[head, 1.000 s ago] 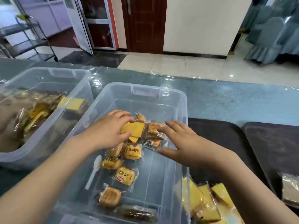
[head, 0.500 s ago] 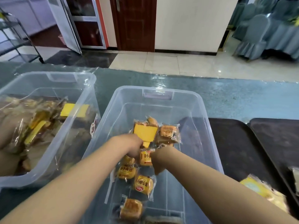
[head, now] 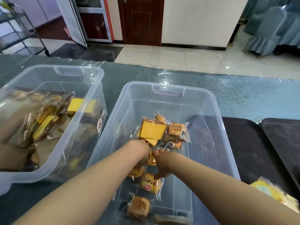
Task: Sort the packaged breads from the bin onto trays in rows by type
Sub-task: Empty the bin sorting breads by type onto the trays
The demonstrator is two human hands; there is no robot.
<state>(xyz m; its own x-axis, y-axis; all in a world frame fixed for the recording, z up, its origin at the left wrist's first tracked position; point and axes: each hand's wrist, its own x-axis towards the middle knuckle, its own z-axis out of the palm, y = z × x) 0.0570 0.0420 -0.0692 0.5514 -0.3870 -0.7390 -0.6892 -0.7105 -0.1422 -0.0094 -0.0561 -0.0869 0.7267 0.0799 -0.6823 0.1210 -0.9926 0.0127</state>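
Both hands reach into the clear bin [head: 170, 93], left hand [head: 142, 147] and right hand [head: 162, 164] among small yellow bread packets [head: 150, 183]; their grip cannot be told. The yellow cake slice [head: 152, 130] lies flat, long axis slanting toward the far-right corner

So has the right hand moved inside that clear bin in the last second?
Yes. The right hand has drawn back from the brown bread pack toward the bin's near end, onto the small yellow packs.

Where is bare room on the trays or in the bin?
Near tray: bare from the bin wall to the yellow pack at its near end. Far tray: bare where visible. Bin floor: free along the far and right walls; crowded mid-bin around both hands.
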